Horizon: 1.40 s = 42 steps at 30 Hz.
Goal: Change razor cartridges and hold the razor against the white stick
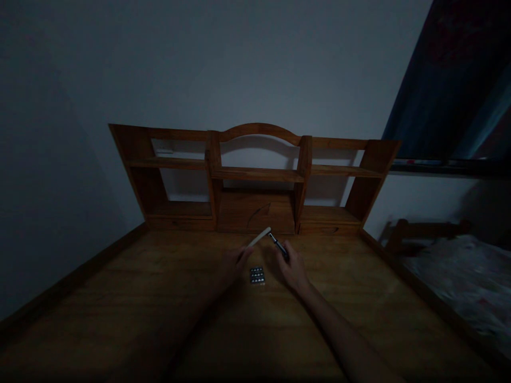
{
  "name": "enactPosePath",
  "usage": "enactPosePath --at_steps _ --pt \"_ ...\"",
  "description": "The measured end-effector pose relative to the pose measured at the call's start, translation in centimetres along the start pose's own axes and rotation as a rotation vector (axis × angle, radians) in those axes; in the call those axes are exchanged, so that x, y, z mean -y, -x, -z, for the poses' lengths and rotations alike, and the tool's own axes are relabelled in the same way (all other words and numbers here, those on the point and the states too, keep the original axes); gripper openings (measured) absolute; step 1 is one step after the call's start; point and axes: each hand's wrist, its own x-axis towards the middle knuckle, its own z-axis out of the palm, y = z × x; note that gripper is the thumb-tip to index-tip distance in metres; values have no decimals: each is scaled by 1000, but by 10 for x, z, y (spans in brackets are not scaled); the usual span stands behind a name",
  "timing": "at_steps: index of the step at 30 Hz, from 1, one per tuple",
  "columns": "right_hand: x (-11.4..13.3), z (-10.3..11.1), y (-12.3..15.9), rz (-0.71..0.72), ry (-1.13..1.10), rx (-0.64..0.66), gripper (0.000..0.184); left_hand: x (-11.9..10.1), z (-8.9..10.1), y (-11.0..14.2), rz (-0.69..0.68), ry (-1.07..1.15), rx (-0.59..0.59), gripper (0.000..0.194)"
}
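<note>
In the dim light, my left hand (235, 263) grips a pale, slim stick (259, 236) with a rounded end that slants up to the right. My right hand (292, 265) is closed around a slim screwdriver-like tool (278, 244), dark along its handle and shiny near the tip. The tool's tip points up and left, close to the stick's far end; whether they touch I cannot tell. Below and between my hands, a small dark case (257, 275) with rows of small light pieces lies flat on the wooden table (255, 330).
A wooden shelf unit (257, 174) stands along the table's back edge against a pale wall (239, 64). Raised wooden rims run along both table sides. Right of the table are a dark curtain (459, 90) and a crumpled, shiny plastic-like cover (467, 276).
</note>
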Motion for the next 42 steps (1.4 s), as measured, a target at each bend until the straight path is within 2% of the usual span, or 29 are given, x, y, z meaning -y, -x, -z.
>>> enactPosePath --at_steps 7,13,20,28,38,42 --pt "5 4 1 -14 -32 5 25 0 1 0 39 -22 -88 51" --pt "5 5 1 -2 -27 10 27 -7 2 3 -8 -26 -13 50" --pt "2 3 1 -14 -39 -7 30 -6 4 1 62 -2 -36 53" --pt "6 4 1 -9 -42 19 32 -5 1 2 53 0 1 50" --pt "5 5 0 -9 -35 -2 29 -6 1 2 70 -8 -92 51" --pt "6 5 0 -9 -21 -4 30 -10 2 4 31 -10 -18 48"
